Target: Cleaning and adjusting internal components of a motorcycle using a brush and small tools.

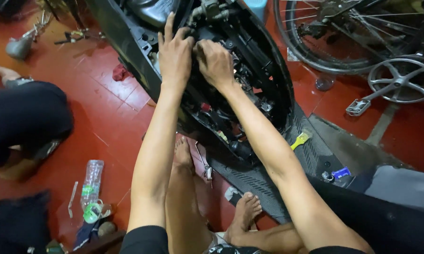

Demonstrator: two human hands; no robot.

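Observation:
A scooter's opened front body (264, 75) with black plastic panels and exposed wiring and parts fills the upper middle of the head view. Both my hands reach into its cavity. My left hand (174, 54) rests on the upper left of the opening, fingers extended upward against the parts. My right hand (215, 63) is curled beside it, fingers pressed into the components; whatever they grip is hidden. My bare legs and feet (242, 211) lie on the floor under the scooter's ribbed footboard (268, 183).
A yellow-handled tool (300, 139) and a small blue item (340, 173) lie on the footboard. A plastic bottle (90, 186) lies on the red tiled floor at left. Another person in dark clothes (26, 117) sits left. A bicycle wheel (344, 33) and crank (395, 82) stand at right.

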